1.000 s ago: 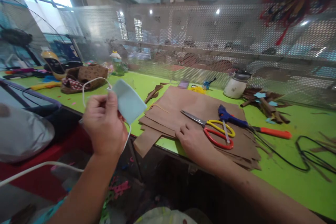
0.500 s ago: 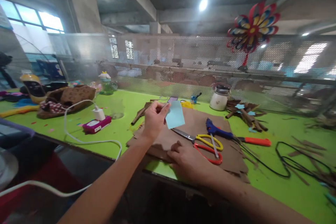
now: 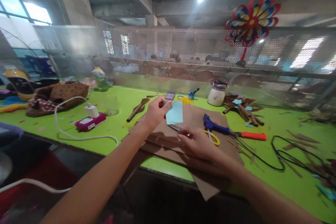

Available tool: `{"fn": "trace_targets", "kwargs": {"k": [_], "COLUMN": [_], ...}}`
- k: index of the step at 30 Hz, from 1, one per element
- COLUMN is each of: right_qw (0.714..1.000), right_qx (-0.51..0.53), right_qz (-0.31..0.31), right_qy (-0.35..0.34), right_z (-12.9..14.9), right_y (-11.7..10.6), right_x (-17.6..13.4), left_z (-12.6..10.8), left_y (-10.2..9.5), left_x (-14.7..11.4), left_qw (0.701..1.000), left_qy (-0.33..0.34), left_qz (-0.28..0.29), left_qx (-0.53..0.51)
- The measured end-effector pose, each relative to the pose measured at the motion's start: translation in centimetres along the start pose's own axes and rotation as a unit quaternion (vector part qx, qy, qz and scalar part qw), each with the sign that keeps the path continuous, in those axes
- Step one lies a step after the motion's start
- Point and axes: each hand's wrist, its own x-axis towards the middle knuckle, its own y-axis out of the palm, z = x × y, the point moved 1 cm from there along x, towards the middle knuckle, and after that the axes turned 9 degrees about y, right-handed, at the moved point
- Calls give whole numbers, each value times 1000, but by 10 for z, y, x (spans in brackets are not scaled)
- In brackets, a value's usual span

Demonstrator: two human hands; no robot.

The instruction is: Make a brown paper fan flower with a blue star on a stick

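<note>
My left hand (image 3: 155, 113) is closed, pinching a light-blue piece of paper (image 3: 174, 112) by its left edge between thumb and fingers. The paper is held upright above a stack of brown paper sheets (image 3: 162, 141). My right hand (image 3: 195, 143) curls its fingers over the middle of a pair of scissors, near the pivot. The blades point left beneath the blue paper; a yellow handle loop (image 3: 215, 139) shows beyond the hand, and the rest of the handles is hidden. A blue glue gun (image 3: 216, 127) lies on the sheets just behind the scissors.
An orange-handled tool (image 3: 254, 135) and a black cord (image 3: 274, 150) lie right. Behind are a white jar (image 3: 217, 94) and rolled brown pieces (image 3: 245, 113). Left are a magenta box with a white plug (image 3: 90, 121), a clear cup (image 3: 112, 105) and a patterned bag (image 3: 63, 98).
My right hand has moved from the sheets' front edge up onto the scissors. A brown sheet corner now sticks out over the table's front edge. My left hand still holds the blue paper.
</note>
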Motion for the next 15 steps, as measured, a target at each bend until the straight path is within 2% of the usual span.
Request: {"fn": "trace_targets", "kwargs": {"k": [2, 6, 9, 12, 15], "right_qw": [999, 984, 967, 950, 942], "right_qx": [-29, -128, -198, -256, -273], "right_qz": [-4, 22, 25, 52, 65], "right_qy": [-14, -123, -157, -171, -184], "right_z": [8, 39, 53, 56, 58], "right_y": [3, 16, 30, 44, 53], "right_x": [-3, -9, -10, -8, -7], "left_z": [-5, -19, -33, -46, -51], "left_y": [-8, -23, -40, -62, -88], "left_x": [-5, -12, -23, -42, -69], "left_qw": [1000, 999, 998, 990, 970], "left_qy": [-1, -7, 14, 29, 21], "left_qz": [-6, -32, -52, -113, -213], "left_qx": [11, 17, 41, 79, 112]}}
